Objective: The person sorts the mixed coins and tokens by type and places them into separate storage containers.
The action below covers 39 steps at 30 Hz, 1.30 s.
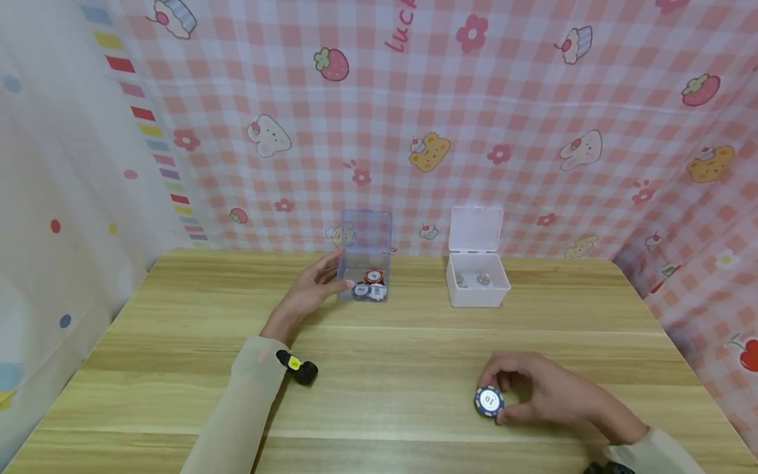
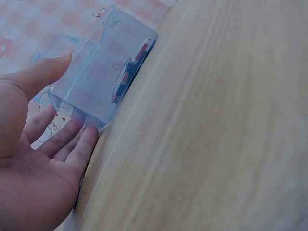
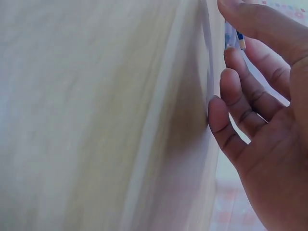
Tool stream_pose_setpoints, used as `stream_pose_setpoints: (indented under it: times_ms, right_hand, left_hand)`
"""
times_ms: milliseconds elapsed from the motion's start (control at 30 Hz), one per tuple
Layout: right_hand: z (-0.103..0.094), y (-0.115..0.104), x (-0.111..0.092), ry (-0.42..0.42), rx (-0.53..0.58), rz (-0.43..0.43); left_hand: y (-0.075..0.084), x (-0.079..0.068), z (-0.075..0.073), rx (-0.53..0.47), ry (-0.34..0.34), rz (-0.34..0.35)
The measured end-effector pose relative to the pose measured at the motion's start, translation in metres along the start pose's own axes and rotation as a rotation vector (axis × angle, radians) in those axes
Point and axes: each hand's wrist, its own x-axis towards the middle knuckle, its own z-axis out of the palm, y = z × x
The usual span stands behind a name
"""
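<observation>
Between thumb and fingers, my right hand (image 1: 541, 388) pinches a blue-and-white poker chip (image 1: 489, 401) marked 10, low over the right front of the table. In the right wrist view, only a sliver of the chip (image 3: 241, 41) shows past the fingers. My left hand (image 1: 310, 288) touches the left side of a clear bluish plastic box (image 1: 383, 261), its lid raised. The left wrist view shows those fingers (image 2: 83, 150) fairly straight against the box, with the thumb over its edge. Inside lie a red chip (image 1: 374, 276), a dark chip (image 1: 362, 290) and a white chip (image 1: 378, 291).
To the right of the clear box stands a white plastic box (image 1: 480, 297) with its lid up and a few silver coins (image 1: 483, 280) inside. Both boxes are near the back edge of the wooden table (image 1: 379, 382), before a pink checked curtain (image 1: 379, 112).
</observation>
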Motion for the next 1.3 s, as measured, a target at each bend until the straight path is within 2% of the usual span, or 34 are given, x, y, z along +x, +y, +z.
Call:
stream_pose_setpoints:
  times_ms: [167,367,667,800,1067,1300]
  right_hand:
    - [0.001,-0.003,0.008,0.03,0.001,-0.013]
    - [0.001,-0.003,0.018,0.11,-0.037,-0.048]
    - [0.001,-0.005,0.036,0.21,-0.03,0.035]
    - [0.001,-0.007,0.046,0.237,-0.019,0.062]
    - [0.001,-0.011,0.066,0.289,-0.002,0.063]
    - [0.002,-0.016,0.084,0.335,0.021,0.062]
  left_hand:
    - [-0.001,0.001,0.0,-0.013,0.005,-0.003]
    - [0.018,-0.008,0.001,-0.053,-0.011,-0.033]
    - [0.026,-0.011,0.002,-0.04,-0.012,-0.064]
    - [0.021,-0.008,0.001,-0.053,-0.01,-0.059]
    - [-0.001,0.002,0.0,-0.044,0.013,-0.025]
    - [-0.006,0.005,-0.001,-0.042,0.01,-0.004]
